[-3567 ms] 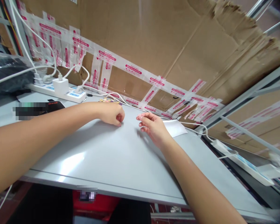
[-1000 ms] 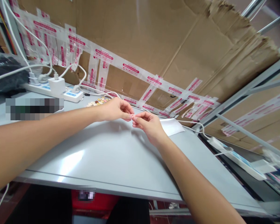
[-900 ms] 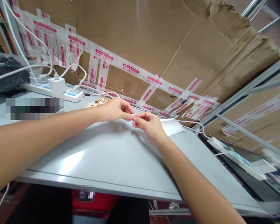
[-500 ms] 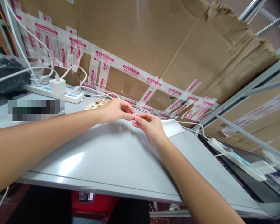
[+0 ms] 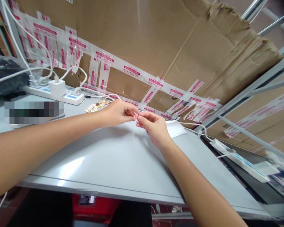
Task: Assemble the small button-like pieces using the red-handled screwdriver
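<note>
Pink bead [image 5: 135, 116] pinched between both hands above grey table [image 5: 113, 157] (too small to tell shape exactly). Left hand [image 5: 119, 113] fingers curled, thumb and forefinger closed on bead. Right hand [image 5: 153, 126] fingertips meeting it from other side, also closed. Row of small coloured pieces [image 5: 97, 105] on table just behind left hand. White paper [image 5: 176, 128] beside right hand. Power strip [image 5: 54, 94] with charger far left; taped cardboard wall [image 5: 156, 47] behind.

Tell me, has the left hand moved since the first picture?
Yes. The left hand has lifted off the table and shifted right, meeting the right hand.
</note>
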`<state>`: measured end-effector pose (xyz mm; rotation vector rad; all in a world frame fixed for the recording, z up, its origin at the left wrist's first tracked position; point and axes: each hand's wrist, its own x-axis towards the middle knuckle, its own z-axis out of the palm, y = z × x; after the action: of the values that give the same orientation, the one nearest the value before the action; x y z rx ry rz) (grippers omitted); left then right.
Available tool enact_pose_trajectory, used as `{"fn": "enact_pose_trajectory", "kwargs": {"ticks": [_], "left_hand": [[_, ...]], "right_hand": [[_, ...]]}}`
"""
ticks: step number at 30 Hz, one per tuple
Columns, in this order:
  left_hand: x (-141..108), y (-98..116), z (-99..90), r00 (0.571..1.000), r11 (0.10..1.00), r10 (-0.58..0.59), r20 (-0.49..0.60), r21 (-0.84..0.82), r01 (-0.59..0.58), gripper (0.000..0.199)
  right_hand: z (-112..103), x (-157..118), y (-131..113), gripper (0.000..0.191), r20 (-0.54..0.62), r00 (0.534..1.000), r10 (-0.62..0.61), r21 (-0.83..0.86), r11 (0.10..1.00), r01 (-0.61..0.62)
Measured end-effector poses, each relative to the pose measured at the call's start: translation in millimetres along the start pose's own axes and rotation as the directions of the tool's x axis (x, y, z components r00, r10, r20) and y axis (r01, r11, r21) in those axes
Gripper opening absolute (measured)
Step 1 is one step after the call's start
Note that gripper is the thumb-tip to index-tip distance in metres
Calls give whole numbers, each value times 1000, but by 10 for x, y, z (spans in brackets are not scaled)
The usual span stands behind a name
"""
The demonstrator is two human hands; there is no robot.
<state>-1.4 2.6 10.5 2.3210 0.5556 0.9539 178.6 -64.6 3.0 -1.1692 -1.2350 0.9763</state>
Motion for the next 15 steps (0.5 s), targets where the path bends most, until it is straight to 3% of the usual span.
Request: {"fn": "enact_pose_trajectory", "kwargs": {"ticks": [5,15], "left_hand": [[-3,6,-15,996,988,89,21,123,-91,18],[5,-29,3,989,970,143,20,195,-144,18]], "right_hand": [[-27,11,15,43,3,1000,27,85,996,-27],[-30,8,10,43,15,1000,17,59,998,-18]]}}
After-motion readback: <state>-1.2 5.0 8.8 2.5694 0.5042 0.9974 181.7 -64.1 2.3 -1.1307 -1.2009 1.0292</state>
